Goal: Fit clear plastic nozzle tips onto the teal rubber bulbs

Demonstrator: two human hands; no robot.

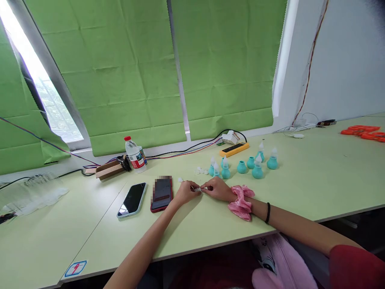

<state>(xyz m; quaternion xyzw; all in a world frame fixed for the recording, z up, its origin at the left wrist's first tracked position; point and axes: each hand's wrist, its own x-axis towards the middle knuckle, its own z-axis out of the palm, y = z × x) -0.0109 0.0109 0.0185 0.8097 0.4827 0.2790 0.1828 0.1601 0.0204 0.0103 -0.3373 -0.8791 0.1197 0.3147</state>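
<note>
Piece (197, 190), whitish, long axis sideways, left fingers (194, 184) to right fingers (206, 185)

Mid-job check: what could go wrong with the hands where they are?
1. The small whitish translucent piece between the left hand and right hand could slip and be hard to spot on the pale green table.
2. The ruffled pink fabric scrunchie by the right hand might brush the round teal bulbs with pointed translucent tips.
3. The left hand, close to the red-edged rectangular phone, might nudge it.

Matt rubbery bulbs (257, 172), glossy cloth scrunchie (241, 203)
</note>
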